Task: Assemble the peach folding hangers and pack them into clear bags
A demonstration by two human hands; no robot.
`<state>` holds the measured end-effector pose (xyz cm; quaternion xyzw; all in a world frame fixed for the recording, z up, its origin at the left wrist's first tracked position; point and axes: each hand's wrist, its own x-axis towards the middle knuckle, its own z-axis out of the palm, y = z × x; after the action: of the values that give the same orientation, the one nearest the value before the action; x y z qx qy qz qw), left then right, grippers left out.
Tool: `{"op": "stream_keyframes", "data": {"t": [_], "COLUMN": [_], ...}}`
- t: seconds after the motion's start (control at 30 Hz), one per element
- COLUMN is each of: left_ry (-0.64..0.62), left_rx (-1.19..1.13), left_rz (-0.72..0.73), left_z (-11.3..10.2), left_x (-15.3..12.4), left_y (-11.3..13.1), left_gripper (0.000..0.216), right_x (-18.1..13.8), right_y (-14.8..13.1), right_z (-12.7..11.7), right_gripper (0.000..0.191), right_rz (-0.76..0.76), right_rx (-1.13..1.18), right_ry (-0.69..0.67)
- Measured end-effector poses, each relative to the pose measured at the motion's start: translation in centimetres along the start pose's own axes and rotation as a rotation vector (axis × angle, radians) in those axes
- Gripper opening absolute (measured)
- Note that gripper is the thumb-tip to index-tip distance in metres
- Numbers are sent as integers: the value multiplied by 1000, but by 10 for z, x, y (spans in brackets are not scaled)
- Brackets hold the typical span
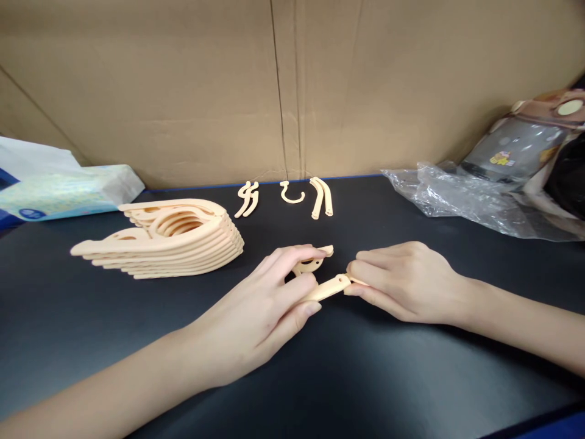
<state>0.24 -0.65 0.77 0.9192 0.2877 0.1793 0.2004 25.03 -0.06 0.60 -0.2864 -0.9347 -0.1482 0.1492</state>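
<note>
Beige plastic hanger pieces are between my hands above the dark table. My left hand [278, 299] is closed round a hanger piece [329, 289] with a small hole near its end; another curved part of it shows behind the fingers. My right hand [404, 280] pinches a second, mostly hidden hanger arm [359, 281], whose end meets the first piece at that hole. To the left lies a stack of folded beige hangers [196, 250]. Behind my hands lie two small curved arms [248, 200], a loose hook [292, 194] and two longer curved arms [322, 197].
A tissue pack [86, 189] stands at the back left. Crumpled clear plastic [475, 204] lies at the right, with a clear bottle [516, 146] with a brown lid behind it. A cardboard wall [183, 91] closes off the back of the black table [347, 378].
</note>
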Motion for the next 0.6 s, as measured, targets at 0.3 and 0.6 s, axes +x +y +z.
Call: {"op": "stream_keyframes", "data": {"t": [0.3,0.6], "left_ry": [-30,-53], "left_rx": [11,45], "left_rz": [5,32], "left_z": [-1,-1], "left_x": [1,0], "left_y": [-1,-2], "left_gripper": [20,20], "right_x": [1,0], "right_y": [0,-2], "right_z": [1,-1], "right_gripper": [42,34], "right_rz": [-51,-125], "right_rx": [-104,-221], "right_ry": [29,41]}}
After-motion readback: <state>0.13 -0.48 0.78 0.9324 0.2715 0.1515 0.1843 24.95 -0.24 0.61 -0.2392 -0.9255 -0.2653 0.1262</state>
